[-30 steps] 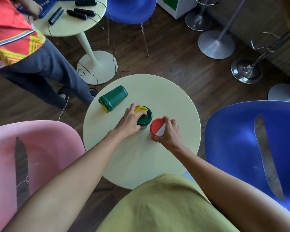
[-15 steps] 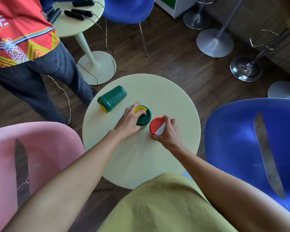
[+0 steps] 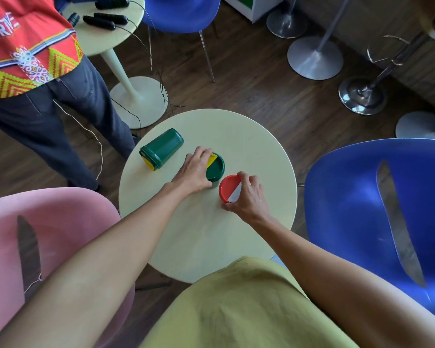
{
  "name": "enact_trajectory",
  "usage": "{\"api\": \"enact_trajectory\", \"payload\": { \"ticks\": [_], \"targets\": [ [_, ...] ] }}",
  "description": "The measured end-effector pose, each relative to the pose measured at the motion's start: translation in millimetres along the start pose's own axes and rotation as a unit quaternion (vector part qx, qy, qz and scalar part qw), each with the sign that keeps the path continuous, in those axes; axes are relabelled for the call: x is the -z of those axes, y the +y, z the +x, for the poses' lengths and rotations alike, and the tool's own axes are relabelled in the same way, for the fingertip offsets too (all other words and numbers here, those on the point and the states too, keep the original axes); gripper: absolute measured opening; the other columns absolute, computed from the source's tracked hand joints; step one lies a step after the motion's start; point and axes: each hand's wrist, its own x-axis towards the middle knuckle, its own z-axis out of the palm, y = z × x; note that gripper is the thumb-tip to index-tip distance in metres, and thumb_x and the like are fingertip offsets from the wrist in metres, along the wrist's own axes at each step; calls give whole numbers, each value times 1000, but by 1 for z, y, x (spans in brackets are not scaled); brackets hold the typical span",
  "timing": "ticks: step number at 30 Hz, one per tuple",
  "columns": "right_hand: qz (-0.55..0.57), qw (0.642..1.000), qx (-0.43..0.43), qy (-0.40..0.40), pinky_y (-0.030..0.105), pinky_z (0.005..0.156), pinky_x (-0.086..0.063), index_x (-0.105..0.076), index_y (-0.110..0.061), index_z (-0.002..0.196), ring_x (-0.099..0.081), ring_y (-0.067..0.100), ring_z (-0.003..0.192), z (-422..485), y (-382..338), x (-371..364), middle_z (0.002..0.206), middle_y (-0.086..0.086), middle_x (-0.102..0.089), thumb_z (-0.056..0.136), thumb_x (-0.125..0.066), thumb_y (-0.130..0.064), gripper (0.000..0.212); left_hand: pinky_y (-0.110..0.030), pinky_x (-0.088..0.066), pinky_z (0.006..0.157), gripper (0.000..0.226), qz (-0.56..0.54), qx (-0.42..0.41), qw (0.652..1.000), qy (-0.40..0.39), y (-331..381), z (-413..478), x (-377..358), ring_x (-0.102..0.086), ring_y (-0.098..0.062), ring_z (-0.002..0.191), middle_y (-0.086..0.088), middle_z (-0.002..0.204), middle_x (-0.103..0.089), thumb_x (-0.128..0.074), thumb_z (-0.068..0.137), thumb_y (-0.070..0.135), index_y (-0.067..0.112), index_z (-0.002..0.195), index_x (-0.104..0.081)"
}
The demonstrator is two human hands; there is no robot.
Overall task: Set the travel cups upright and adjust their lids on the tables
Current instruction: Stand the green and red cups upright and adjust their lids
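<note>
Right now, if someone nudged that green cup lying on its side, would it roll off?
Probably it would roll: the green cup is round and lies on its side on the smooth table. It looks like rigid plastic, so likely stiff. Its weight can't be judged.

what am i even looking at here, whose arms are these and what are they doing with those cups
This is one picture from a camera worn on a person's head, looking down at their own bare arms. No robot is involved. On the round table stand two upright travel cups. The left hand grips the green cup at its yellow-and-green lid; the right hand grips the red cup with a red-and-white lid. A third green cup lies on its side. Another person stands nearby.
</note>
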Motion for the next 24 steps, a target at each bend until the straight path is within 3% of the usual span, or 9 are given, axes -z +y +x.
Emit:
{"api": "enact_trajectory", "payload": {
  "ticks": [14, 24],
  "targets": [
    [6, 1000, -11, 7, 36, 80, -43, -31, -21, 137, -41, 30, 113, -9, -11, -10, 127, 8, -37, 62, -86, -44, 96, -40, -36, 111, 92, -35, -40, 998, -43, -6, 3, 4, -35, -30, 133, -4, 152, -29, -76, 76, 5, 16, 153, -27],
    [-13, 1000, -10, -7, 39, 83, -46, -28, -24, 140, -42, 31, 117, -12, -8, -6, 131, 8, -38, 63, -83, -52, 99, -39, -38, 109, 90, -21, -53, 998, -35, -8, 1, 4, -36, -29, 134, -2, 153, -29, -72, 77, 3, 17, 153, -26]
  ]
}}
